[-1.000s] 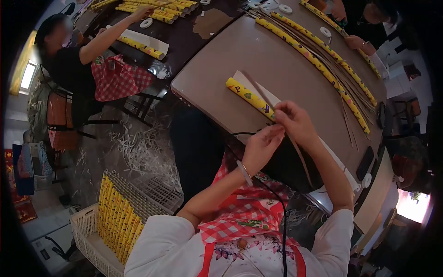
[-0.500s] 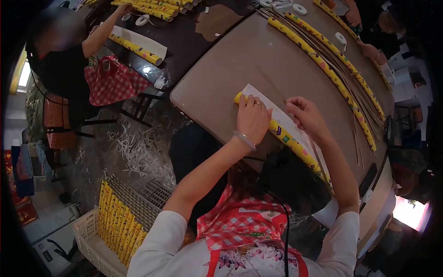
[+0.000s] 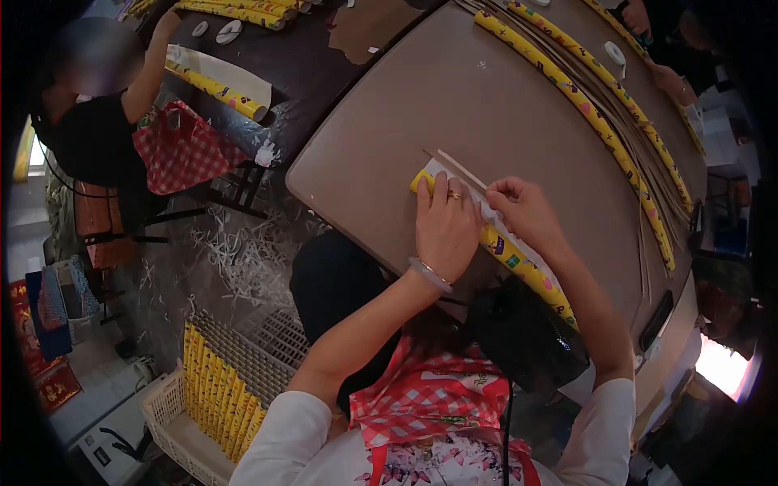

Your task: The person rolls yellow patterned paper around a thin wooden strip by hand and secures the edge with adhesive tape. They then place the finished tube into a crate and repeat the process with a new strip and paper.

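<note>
A yellow patterned paper tube (image 3: pixel 519 261) lies slanting across the near edge of the brown table, its far end tilted to the left. My left hand (image 3: pixel 450 223) presses down over the upper part of it, fingers laid across the roll. Along its right side shows a white strip of the paper's edge (image 3: pixel 436 168). Between the thumb and fingertips of my right hand (image 3: pixel 523 212) is a thin brown strip (image 3: pixel 462 168), which runs close along that white edge. My right hand sits just right of my left.
Several finished-looking yellow tubes (image 3: pixel 567 89) and long thin brown strips (image 3: pixel 628 190) lie on the right. A white tape roll (image 3: pixel 615 53) rests beyond. Below left, a crate (image 3: pixel 166 421) holds upright yellow tubes. Other people work left and top right; paper scraps (image 3: pixel 243 255) litter the floor.
My right hand has come closer to my left hand, and the thin strip has swung down beside the paper's white edge. My left hand stays on the tube.
</note>
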Motion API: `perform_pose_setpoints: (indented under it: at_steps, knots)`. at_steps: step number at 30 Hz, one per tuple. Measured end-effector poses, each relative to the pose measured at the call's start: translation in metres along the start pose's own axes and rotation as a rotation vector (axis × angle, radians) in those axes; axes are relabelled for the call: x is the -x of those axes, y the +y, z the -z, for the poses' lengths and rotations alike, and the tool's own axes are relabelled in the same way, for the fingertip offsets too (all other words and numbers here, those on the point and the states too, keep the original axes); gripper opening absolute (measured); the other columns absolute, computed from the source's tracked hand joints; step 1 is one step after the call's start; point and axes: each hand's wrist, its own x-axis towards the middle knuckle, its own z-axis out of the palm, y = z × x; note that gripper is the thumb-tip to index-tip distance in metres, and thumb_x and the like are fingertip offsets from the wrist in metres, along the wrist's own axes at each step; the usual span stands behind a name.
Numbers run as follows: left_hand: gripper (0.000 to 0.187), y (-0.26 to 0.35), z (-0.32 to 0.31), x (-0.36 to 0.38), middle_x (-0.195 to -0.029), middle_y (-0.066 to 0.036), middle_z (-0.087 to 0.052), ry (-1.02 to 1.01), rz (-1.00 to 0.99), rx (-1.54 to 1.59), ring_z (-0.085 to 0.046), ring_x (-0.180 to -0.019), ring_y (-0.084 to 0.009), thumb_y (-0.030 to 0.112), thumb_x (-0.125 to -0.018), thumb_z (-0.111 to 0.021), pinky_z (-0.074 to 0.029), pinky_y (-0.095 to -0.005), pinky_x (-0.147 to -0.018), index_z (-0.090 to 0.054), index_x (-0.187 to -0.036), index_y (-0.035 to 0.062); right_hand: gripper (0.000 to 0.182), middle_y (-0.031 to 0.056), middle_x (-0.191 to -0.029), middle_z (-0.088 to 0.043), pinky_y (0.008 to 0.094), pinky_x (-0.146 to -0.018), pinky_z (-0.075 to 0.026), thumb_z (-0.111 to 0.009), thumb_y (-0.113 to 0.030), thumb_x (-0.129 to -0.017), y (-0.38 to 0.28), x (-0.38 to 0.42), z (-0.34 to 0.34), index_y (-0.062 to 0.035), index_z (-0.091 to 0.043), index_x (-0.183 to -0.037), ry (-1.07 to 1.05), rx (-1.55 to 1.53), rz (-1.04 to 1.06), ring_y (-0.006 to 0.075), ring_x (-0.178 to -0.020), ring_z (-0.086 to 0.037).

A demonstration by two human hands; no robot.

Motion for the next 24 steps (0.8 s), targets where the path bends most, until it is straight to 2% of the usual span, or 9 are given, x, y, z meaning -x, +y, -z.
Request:
perform_pose_setpoints:
  at_steps: [4, 6, 10, 24]
  knots:
    - [0.028, 0.002, 0.0016, -0.0007, -0.1, -0.013, -0.057, -0.01, 0.02, -0.004, -0.048, -0.109, -0.0283, 0.021, -0.084, -0.056, -0.032, -0.0459, -0.099, -0.06, -0.1, -0.002, 0.023, 0.0044, -0.073, -0.063, 0.0251, -0.053, -0.043, -0.059, -0.019, -0.085, 0.0081, -0.0013, -0.0025, 0.0026, -0.063, -0.093, 0.009, 0.016, 0.048, 0.0087, -0.055, -0.053]
    - [0.027, 0.0021, 0.0017, -0.0006, -0.1, -0.013, -0.057, -0.014, 0.025, 0.001, -0.048, -0.109, -0.0284, 0.021, -0.085, -0.055, -0.032, -0.0457, -0.099, -0.061, -0.099, -0.0019, 0.025, 0.0046, -0.073, -0.063, 0.0255, -0.054, -0.043, -0.059, -0.019, -0.084, 0.0044, 0.0006, -0.0012, 0.003, -0.063, -0.094, -0.029, -0.05, -0.024, 0.0092, -0.057, -0.054]
    - [0.025, 0.0007, -0.0004, -0.0006, -0.097, -0.013, -0.058, 0.015, 0.008, -0.014, -0.048, -0.108, -0.0282, 0.02, -0.085, -0.054, -0.032, -0.0452, -0.099, -0.061, -0.095, -0.0014, 0.025, 0.0044, -0.073, -0.062, 0.0254, -0.054, -0.043, -0.059, -0.02, -0.084, 0.0022, 0.0025, -0.0015, 0.0028, -0.063, -0.094, -0.014, -0.006, -0.036, 0.0092, -0.057, -0.053]
    - [0.02, 0.0007, -0.0019, -0.003, -0.091, -0.014, -0.061, 0.082, 0.009, 0.025, -0.051, -0.105, -0.0283, 0.019, -0.085, -0.055, -0.035, -0.0407, -0.094, -0.061, -0.084, -0.0002, 0.026, 0.0028, -0.069, -0.061, 0.0245, -0.047, -0.042, -0.059, -0.021, -0.083, 0.0104, 0.0049, 0.0006, 0.0028, -0.064, -0.092, 0.003, -0.054, -0.058, 0.0083, -0.05, -0.052]
